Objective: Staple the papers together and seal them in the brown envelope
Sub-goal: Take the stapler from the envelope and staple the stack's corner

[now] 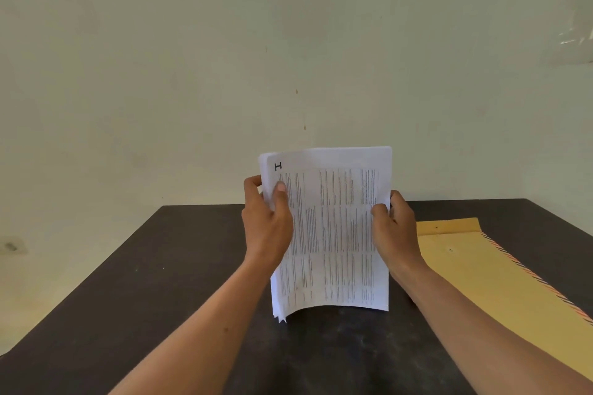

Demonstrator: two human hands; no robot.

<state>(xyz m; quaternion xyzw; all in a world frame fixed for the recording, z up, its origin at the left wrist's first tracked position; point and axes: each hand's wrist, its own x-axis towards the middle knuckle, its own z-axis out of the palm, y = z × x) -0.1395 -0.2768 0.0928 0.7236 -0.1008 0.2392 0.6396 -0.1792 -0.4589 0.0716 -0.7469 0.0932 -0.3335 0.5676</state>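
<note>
From the head view, the person is holding the papers [333, 234] upright over the dark table [160, 282], printed side facing the camera, lower edge down at or just above the tabletop; I cannot tell whether it is touching. The left hand [268, 221] is gripping the left edge, thumb lying across the front sheet and fingers curling round behind. The right hand [396, 228] is pinching the right edge the same way, thumb in front. Both hands are closing on the stack and nothing else. The sheets are bowing slightly, and their lower left corners are fanning out unevenly, so the stack is probably being stood on edge to knock the sheets level before stapling. No stapler is showing anywhere in view, and no staple is visible in the stack. The envelope [481, 266] is lying flat on the table just to the right of the right hand, apart from the papers, striped border running along its far side. Its flap end is pointing away from the person. The papers are not in it yet, and whether anything else is inside cannot be told. Judging from this, the task is sitting at its opening step.
</note>
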